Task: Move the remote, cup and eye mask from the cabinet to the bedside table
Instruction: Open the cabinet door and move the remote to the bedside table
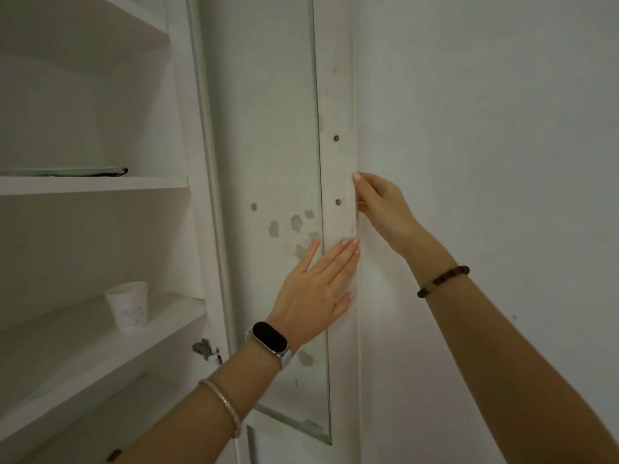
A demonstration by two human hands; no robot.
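The right grip (382,209) is curling its fingers round the free edge of the cabinet door (268,128) and pinching it, probably to hold the door wide open. Just below it, the left grip (315,289) is lying flat with straight fingers on the door's inner face, pressing and holding nothing. Well to the left of both, inside the cabinet, the cup (128,304) is standing upright on a lower shelf (174,309). The eye mask (67,171) is lying flat on the shelf above. I cannot make out the remote.
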